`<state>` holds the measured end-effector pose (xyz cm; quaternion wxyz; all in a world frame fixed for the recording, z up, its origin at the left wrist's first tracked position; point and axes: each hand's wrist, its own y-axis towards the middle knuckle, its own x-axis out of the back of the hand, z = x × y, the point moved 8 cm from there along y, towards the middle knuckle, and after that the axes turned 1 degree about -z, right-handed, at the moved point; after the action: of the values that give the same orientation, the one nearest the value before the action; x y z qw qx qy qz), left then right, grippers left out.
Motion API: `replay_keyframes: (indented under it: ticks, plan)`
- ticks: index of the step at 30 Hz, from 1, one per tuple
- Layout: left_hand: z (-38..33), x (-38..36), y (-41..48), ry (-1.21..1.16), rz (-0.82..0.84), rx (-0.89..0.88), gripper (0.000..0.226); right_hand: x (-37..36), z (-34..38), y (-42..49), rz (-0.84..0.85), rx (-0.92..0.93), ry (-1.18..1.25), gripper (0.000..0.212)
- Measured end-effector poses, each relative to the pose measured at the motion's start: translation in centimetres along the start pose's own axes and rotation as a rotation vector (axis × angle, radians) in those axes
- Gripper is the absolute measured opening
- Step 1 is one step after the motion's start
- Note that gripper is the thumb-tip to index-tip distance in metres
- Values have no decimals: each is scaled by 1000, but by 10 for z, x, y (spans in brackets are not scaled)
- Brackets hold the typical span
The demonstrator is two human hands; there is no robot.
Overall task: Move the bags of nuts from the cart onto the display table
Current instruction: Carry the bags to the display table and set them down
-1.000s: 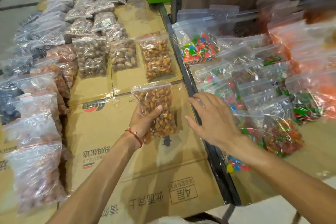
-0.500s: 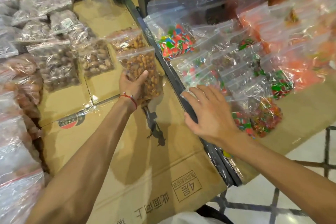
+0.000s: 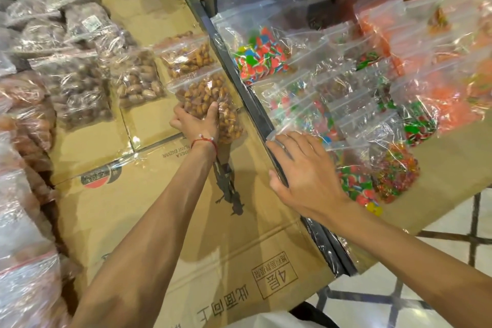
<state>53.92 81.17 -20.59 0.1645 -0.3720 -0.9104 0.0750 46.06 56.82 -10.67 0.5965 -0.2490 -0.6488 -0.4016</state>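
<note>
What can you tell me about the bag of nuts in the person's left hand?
The bag of nuts is a clear plastic zip pouch, crinkly and shiny, filled with golden-brown nuts. Its zip strip points away from the person. The left hand grips its near end, thumb on top. It sits just nearer than a similar bag, over the cardboard, beside the black rail.

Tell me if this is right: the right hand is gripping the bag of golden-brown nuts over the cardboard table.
No, the left hand grips the bag of golden-brown nuts over the cardboard table; the right hand lies open. The head view shows it.
</note>
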Motion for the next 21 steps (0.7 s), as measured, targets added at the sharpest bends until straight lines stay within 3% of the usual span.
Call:
replay_keyframes:
  ticks: [6, 10, 18, 21]
  plan:
    - [-3, 20, -5, 144, 3, -131, 92, 5, 1, -4, 37, -14, -11, 55]
    - [-10, 41, -37, 320, 60, -270, 84, 6, 6, -2, 76, -22, -37, 58]
    - [-27, 67, -135, 960, 381, -955, 65, 38, 5, -8, 50, -124, -54, 55]
    - [-30, 70, -158, 1105, 414, -1063, 62, 45, -3, -25, 48, -208, -66, 57]
